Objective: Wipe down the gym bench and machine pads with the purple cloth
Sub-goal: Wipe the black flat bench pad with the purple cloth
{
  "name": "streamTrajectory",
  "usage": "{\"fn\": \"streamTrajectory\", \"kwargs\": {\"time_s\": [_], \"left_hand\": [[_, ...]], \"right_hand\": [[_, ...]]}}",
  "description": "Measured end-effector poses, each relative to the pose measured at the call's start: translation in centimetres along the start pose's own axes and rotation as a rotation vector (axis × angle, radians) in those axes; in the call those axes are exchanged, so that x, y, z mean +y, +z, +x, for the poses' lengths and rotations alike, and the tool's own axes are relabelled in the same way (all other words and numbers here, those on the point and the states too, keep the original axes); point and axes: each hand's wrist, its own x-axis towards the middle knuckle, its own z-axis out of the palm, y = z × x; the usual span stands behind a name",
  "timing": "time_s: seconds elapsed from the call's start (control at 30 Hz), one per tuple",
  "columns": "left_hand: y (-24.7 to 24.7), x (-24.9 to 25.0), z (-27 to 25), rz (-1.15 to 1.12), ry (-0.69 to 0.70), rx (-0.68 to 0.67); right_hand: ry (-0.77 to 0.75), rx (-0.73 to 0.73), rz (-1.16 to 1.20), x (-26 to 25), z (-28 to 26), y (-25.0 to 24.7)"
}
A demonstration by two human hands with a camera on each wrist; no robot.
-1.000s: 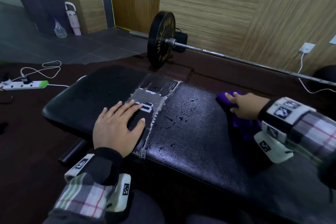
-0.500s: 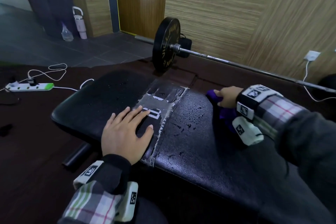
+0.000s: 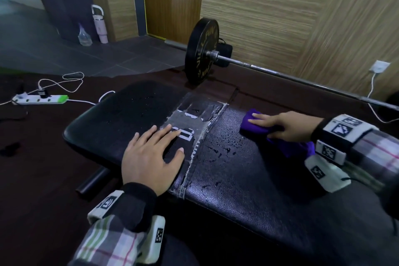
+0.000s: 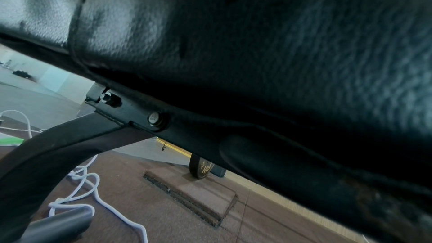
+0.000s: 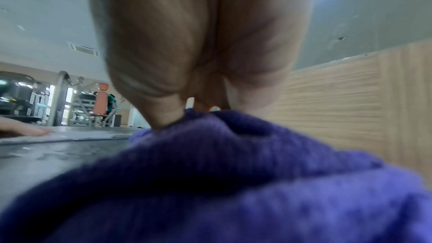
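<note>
- The purple cloth (image 3: 262, 128) lies bunched on the far right part of the gym bench (image 3: 248, 181), on the black padding to the right of the taped seam (image 3: 195, 142).
- The right hand (image 3: 287, 125) lies on top of the cloth with straight fingers pressing it flat against the pad; part of the cloth trails back under the wrist toward the sleeve.
- In the right wrist view the cloth (image 5: 233, 173) fills the lower frame, with the right hand (image 5: 198, 34) bearing down on its front edge.
- The left hand (image 3: 149, 157) rests flat on the bench, fingers spread and straight, across the worn grey patch (image 3: 190, 119) just left of the seam; it holds nothing and is well apart from the cloth.
- Water droplets (image 3: 224, 148) sit on the pad between the two hands.
- The left wrist view shows only the bench's side padding (image 4: 233, 53) and its metal frame (image 4: 131, 114) from below.
- A barbell (image 3: 203, 54) lies on the floor behind the bench, and a power strip (image 3: 41, 99) lies to the left.
</note>
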Motion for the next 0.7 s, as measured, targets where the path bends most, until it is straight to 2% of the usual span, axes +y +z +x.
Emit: {"fn": "streamTrajectory", "kwargs": {"time_s": [0.13, 0.2, 0.33, 0.53, 0.63, 0.7], "left_hand": [[0.0, 0.0, 0.0, -0.005, -0.005, 0.009], [0.0, 0.0, 0.0, -0.002, -0.005, 0.01], [0.0, 0.0, -0.2, 0.001, -0.003, 0.011], [0.0, 0.0, -0.1, -0.005, 0.007, 0.029], [0.1, 0.0, -0.1, -0.01, 0.007, 0.033], [0.1, 0.0, -0.1, -0.006, 0.005, 0.033]], "right_hand": [[0.154, 0.011, -0.136, 0.3, 2.4, -1.3], [0.183, 0.022, -0.182, -0.6, 4.0, -1.8], [0.113, 0.039, -0.188, -2.8, 5.2, -1.9], [-0.11, 0.032, -0.025, -1.4, 1.0, 0.4], [-0.052, 0.037, 0.048, 0.9, -0.6, 0.8], [0.05, 0.058, -0.012, 1.8, -0.2, 0.6]]}}
